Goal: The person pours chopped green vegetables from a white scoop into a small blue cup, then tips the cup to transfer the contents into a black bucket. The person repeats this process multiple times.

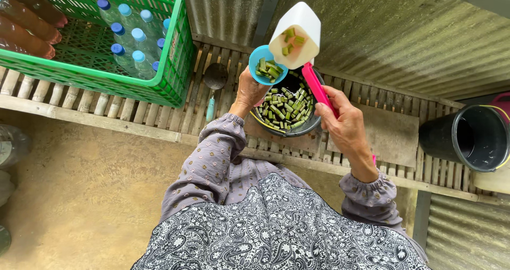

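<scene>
At the upper left of the frame we see a green plastic crate (175, 62) resting on the slatted wooden table (79, 102), its left and top sides cut off by the frame edge. Inside it stand clear water bottles with blue caps (125, 33), and brownish bottles (29, 28) lie along its left side, only partly in view. A white label with dark marks sits on the crate's right wall; we cannot make it out. Below the table, the bare floor (90, 185) takes up the lower left. Just right of the crate, a dark round ladle with a pale blue handle (214, 84) lies on the slats.

At centre, our left hand (248, 92) closes its grip on a small blue bowl (267, 65) of cut green stalk pieces, held at the upper left rim of a dark bowl (313, 122) full of the same green pieces (286, 108). Our right hand (342, 124) grips the pink handle (317, 89) of a white scoop (296, 33), raised above the dark bowl with a few pieces inside. The dark bowl's base is hidden by our hands.

A flat grey board (390, 134) lies right of the bowl. At the far right, a black bucket (467, 137) stands partly cut off, with corrugated metal (404, 36) behind.
</scene>
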